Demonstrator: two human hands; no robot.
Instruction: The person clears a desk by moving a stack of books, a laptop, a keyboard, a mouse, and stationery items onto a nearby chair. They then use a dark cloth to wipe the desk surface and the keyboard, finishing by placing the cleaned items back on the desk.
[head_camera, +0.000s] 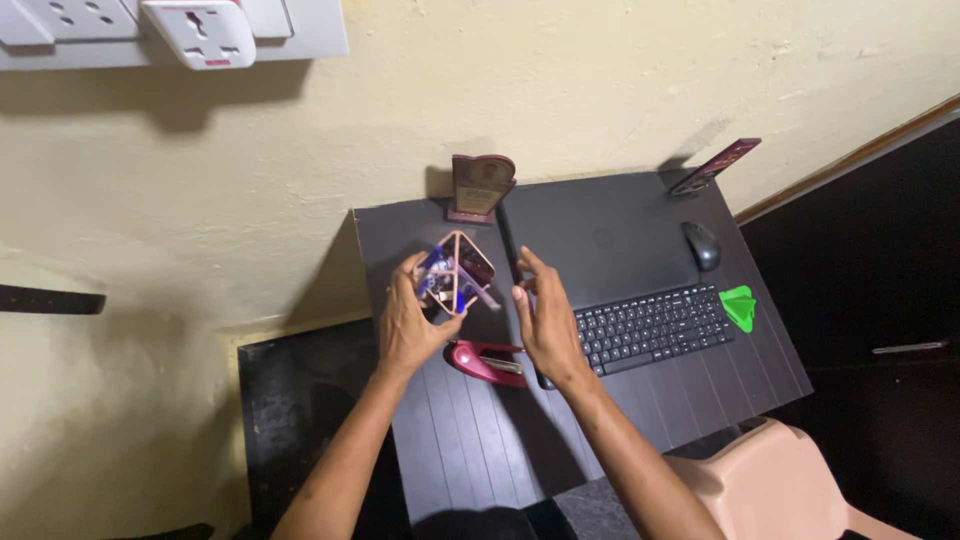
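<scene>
**Bare forearms, no sleeves, no jewellery in sight**

Both arms enter from the lower edge, below the black keyboard (650, 328), and are uncovered from elbow to fingertip. The left hand (408, 325) and right hand (545, 320) wear no gloves. No watch, band or ring can be made out on either wrist at this distance.

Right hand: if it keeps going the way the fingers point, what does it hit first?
Probably the thin dark bar that the right hand already touches at its fingers; farther along stands the wooden plaque by the wall. Depth is unclear from one view.
</scene>
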